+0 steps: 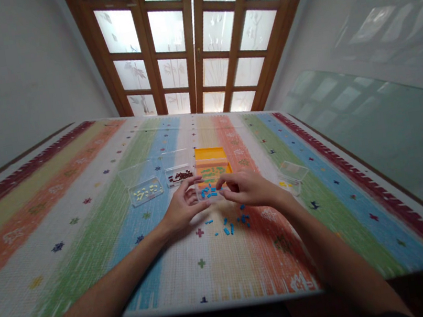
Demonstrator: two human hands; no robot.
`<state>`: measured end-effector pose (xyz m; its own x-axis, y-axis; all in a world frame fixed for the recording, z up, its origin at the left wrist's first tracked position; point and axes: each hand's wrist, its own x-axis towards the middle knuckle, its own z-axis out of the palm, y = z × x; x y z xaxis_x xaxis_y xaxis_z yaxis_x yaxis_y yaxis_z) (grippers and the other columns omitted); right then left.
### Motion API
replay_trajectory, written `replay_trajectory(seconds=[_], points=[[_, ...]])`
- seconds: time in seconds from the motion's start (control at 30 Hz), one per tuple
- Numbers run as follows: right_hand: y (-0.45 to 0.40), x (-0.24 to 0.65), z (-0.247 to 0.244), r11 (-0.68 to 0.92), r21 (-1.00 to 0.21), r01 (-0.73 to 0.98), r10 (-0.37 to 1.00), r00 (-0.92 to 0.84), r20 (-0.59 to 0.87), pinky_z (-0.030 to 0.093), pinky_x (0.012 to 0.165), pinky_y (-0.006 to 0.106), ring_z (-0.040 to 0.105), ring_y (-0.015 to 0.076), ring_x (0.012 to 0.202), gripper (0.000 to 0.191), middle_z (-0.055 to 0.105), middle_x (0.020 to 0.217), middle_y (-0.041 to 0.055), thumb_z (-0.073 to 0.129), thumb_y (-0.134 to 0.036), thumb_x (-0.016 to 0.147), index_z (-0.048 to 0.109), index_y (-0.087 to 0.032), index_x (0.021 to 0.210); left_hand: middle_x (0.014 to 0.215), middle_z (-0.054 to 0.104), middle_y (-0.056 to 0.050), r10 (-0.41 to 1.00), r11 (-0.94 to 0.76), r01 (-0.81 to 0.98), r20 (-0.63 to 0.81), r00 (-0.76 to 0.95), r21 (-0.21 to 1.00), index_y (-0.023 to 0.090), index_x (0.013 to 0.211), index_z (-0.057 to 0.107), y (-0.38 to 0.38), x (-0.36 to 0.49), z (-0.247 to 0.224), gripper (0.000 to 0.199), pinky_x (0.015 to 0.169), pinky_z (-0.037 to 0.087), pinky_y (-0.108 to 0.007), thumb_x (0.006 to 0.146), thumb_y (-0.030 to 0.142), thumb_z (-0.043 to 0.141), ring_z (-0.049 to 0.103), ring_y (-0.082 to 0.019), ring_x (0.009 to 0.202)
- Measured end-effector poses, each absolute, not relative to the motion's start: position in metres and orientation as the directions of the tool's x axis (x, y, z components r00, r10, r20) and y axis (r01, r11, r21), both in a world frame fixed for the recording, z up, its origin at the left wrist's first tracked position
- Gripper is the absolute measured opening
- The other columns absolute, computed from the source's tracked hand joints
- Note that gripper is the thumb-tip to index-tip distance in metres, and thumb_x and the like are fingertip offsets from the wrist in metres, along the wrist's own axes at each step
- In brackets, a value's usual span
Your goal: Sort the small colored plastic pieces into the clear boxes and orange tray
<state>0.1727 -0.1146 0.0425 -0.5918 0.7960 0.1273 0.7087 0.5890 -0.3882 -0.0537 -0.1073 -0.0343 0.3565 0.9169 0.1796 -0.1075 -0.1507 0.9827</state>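
Note:
A small clear plastic box (204, 199) holds several little blue pieces (209, 191). My left hand (182, 204) curves round the box's left side, thumb at the near edge and index finger at the far edge. At the right edge of the same box, my right hand (247, 187) has its thumb and index finger drawn together in a pinch. Whatever sits between those fingertips is too small to make out. More loose blue pieces (228, 228) lie on the cloth just in front of the hands.
Behind the hands stand an open orange box (209, 153) with green pieces (213, 173) and a clear box with dark brown pieces (180, 176). A clear box with pale yellow pieces (147, 191) is leftward; one with yellow pieces (286, 184) is rightward. A striped cloth (104, 211) covers the table.

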Motion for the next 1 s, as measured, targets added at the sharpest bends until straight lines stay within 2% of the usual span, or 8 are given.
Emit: replay_trajectory(seconds=[0.13, 0.2, 0.3, 0.37, 0.53, 0.67, 0.83, 1.0], points=[[-0.129, 0.162, 0.045, 0.667, -0.430, 0.609, 0.691, -0.721, 0.052, 0.032, 0.062, 0.024, 0.049, 0.0105, 0.058, 0.014, 0.058, 0.060, -0.0042, 0.061, -0.021, 0.090, 0.075, -0.019, 0.092, 0.144, 0.057, -0.015, 0.936, -0.154, -0.108, 0.180, 0.302, 0.982, 0.021, 0.128, 0.059, -0.103, -0.055, -0.035, 0.066, 0.103, 0.055, -0.048, 0.068, 0.025, 0.088, 0.067, -0.027, 0.116], [-0.134, 0.153, 0.041, 0.699, -0.378, 0.607, 0.650, -0.760, -0.018, 0.034, 0.064, 0.024, 0.054, 0.0118, 0.062, 0.013, 0.065, 0.065, -0.0014, 0.063, -0.019, 0.090, 0.077, -0.018, 0.091, 0.143, 0.058, -0.015, 0.939, -0.164, -0.111, 0.190, 0.287, 0.980, 0.021, 0.127, 0.059, -0.100, -0.055, -0.035, 0.067, 0.103, 0.056, -0.047, 0.067, 0.025, 0.088, 0.067, -0.027, 0.116], [-0.136, 0.142, 0.029, 0.710, -0.245, 0.660, 0.664, -0.744, -0.080, 0.036, 0.065, 0.027, 0.060, 0.0156, 0.070, 0.015, 0.073, 0.078, 0.0050, 0.064, -0.017, 0.090, 0.079, -0.017, 0.094, 0.145, 0.057, -0.015, 0.937, -0.183, -0.104, 0.205, 0.284, 0.978, 0.022, 0.127, 0.060, -0.099, -0.056, -0.036, 0.066, 0.102, 0.056, -0.046, 0.068, 0.027, 0.088, 0.067, -0.027, 0.116], [-0.137, 0.136, 0.021, 0.714, -0.199, 0.671, 0.668, -0.738, -0.092, 0.038, 0.066, 0.027, 0.062, 0.0171, 0.074, 0.015, 0.076, 0.084, 0.0073, 0.066, -0.017, 0.088, 0.079, -0.017, 0.096, 0.146, 0.056, -0.014, 0.931, -0.196, -0.097, 0.217, 0.293, 0.976, 0.022, 0.127, 0.060, -0.098, -0.057, -0.036, 0.064, 0.101, 0.057, -0.045, 0.069, 0.028, 0.087, 0.067, -0.027, 0.117], [-0.136, 0.132, 0.010, 0.724, -0.182, 0.665, 0.665, -0.743, -0.070, 0.039, 0.066, 0.027, 0.063, 0.0175, 0.074, 0.015, 0.076, 0.083, 0.0078, 0.066, -0.015, 0.087, 0.079, -0.016, 0.094, 0.145, 0.057, -0.014, 0.928, -0.218, -0.073, 0.230, 0.294, 0.973, 0.023, 0.129, 0.059, -0.097, -0.058, -0.038, 0.066, 0.099, 0.058, -0.043, 0.070, 0.028, 0.087, 0.068, -0.026, 0.114], [-0.133, 0.132, 0.001, 0.749, -0.181, 0.638, 0.649, -0.761, 0.003, 0.037, 0.064, 0.027, 0.062, 0.0167, 0.072, 0.016, 0.076, 0.083, 0.0073, 0.066, -0.014, 0.087, 0.079, -0.017, 0.096, 0.146, 0.056, -0.015, 0.928, -0.222, -0.061, 0.230, 0.293, 0.973, 0.022, 0.130, 0.059, -0.097, -0.058, -0.039, 0.066, 0.099, 0.058, -0.044, 0.070, 0.029, 0.086, 0.068, -0.026, 0.114], [-0.128, 0.135, -0.010, 0.781, -0.189, 0.596, 0.615, -0.786, 0.065, 0.033, 0.059, 0.027, 0.057, 0.0145, 0.064, 0.014, 0.072, 0.072, 0.0040, 0.066, -0.013, 0.086, 0.077, -0.018, 0.081, 0.147, 0.056, -0.015, 0.924, -0.234, -0.051, 0.238, 0.299, 0.971, 0.022, 0.129, 0.058, -0.097, -0.059, -0.038, 0.064, 0.100, 0.057, -0.044, 0.072, 0.029, 0.085, 0.067, -0.027, 0.117], [-0.126, 0.141, -0.022, 0.794, -0.158, 0.587, 0.604, -0.790, 0.106, 0.031, 0.058, 0.027, 0.057, 0.0144, 0.063, 0.015, 0.073, 0.074, 0.0043, 0.063, -0.018, 0.090, 0.078, -0.019, 0.088, 0.146, 0.056, -0.015, 0.936, -0.189, -0.072, 0.202, 0.288, 0.979, 0.021, 0.126, 0.059, -0.097, -0.058, -0.035, 0.065, 0.098, 0.058, -0.044, 0.068, 0.028, 0.087, 0.067, -0.027, 0.115]])
